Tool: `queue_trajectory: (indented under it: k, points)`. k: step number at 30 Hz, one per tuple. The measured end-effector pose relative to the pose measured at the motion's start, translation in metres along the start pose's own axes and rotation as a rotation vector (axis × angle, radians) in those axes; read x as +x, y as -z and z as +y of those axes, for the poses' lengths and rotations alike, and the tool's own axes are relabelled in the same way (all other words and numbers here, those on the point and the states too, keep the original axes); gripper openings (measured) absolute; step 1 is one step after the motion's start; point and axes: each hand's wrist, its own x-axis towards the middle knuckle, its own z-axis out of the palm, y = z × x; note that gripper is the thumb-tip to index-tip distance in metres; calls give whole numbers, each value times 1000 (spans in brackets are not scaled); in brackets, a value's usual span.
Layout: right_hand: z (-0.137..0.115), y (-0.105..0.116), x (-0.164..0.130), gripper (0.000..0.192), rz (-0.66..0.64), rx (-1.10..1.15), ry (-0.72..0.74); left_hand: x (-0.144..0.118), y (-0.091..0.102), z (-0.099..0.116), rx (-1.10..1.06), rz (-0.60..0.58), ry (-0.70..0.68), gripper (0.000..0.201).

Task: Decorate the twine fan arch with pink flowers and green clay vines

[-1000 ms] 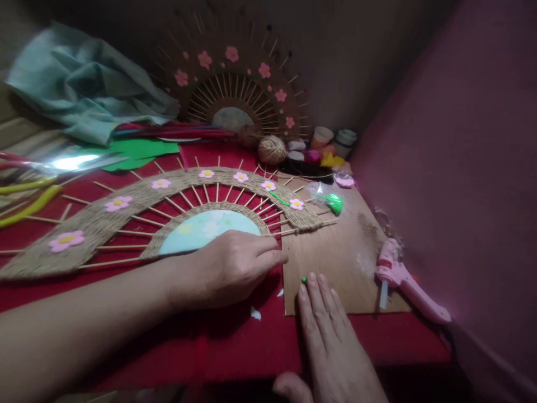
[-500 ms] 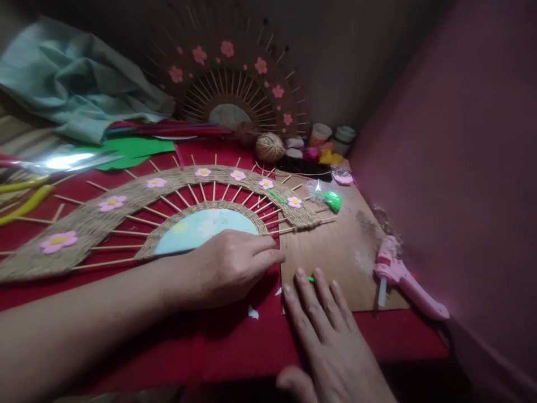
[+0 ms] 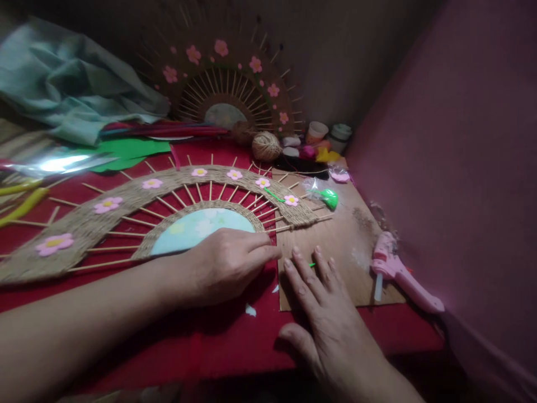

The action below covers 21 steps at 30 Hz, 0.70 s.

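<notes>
My right hand (image 3: pixel 331 308) lies flat on the brown board (image 3: pixel 335 235), fingers spread. A thin strip of green clay (image 3: pixel 311 265) shows between its fingers, the rest hidden beneath them. My left hand (image 3: pixel 239 260) is curled closed at the board's left edge, its palm turned down; whatever its fingers hold, if anything, is hidden. Beyond it lies a woven fan-shaped piece (image 3: pixel 176 182) with sticks, pink clay flowers (image 3: pixel 199 172) with yellow centres, and a light blue half-round middle (image 3: pixel 197 226). A green clay stem (image 3: pixel 273 194) joins two flowers at its right end.
A pink glue gun (image 3: pixel 403 271) lies at the board's right edge. Bagged green clay (image 3: pixel 329 198) sits at the board's back, near a twine ball (image 3: pixel 265 146). Scissors (image 3: pixel 59 163) lie left. A second flowered fan (image 3: pixel 226 78) stands behind, beside crumpled cloth (image 3: pixel 71 84).
My right hand has slid forward over the board, flat and with fingers spread, across the green clay. My left hand stays nearly in place. The whole view has shifted slightly.
</notes>
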Motion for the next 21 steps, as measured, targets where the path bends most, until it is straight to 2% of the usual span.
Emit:
queue_trajectory:
  k: [3, 6, 8, 12, 14, 16, 18, 21]
  points:
    - [3, 0, -10, 80, 83, 51, -68, 3, 0, 5, -44, 27, 75, 26]
    - [8, -2, -10, 78, 126, 44, -136, 12, 2, 19, -65, 10, 205, 29]
    - [12, -2, -7, 76, 117, 27, -139, 20, 0, 33, -22, -50, 274, 39]
    - [14, -2, -4, 71, 83, -8, -95, 29, -14, 60, 108, -241, 360, 76]
    - [11, -1, -9, 70, 84, -39, -83, 25, -24, 71, 132, -317, 383, 83]
    - [7, -1, -17, 72, 92, -57, -73, 18, -31, 80, 161, -344, 386, 86]
    - [4, -1, -20, 73, 84, -51, -66, 12, -35, 86, 192, -319, 380, 92]
    - [6, 1, -10, 67, 22, -19, -110, 16, -34, 81, 218, -302, 379, 83]
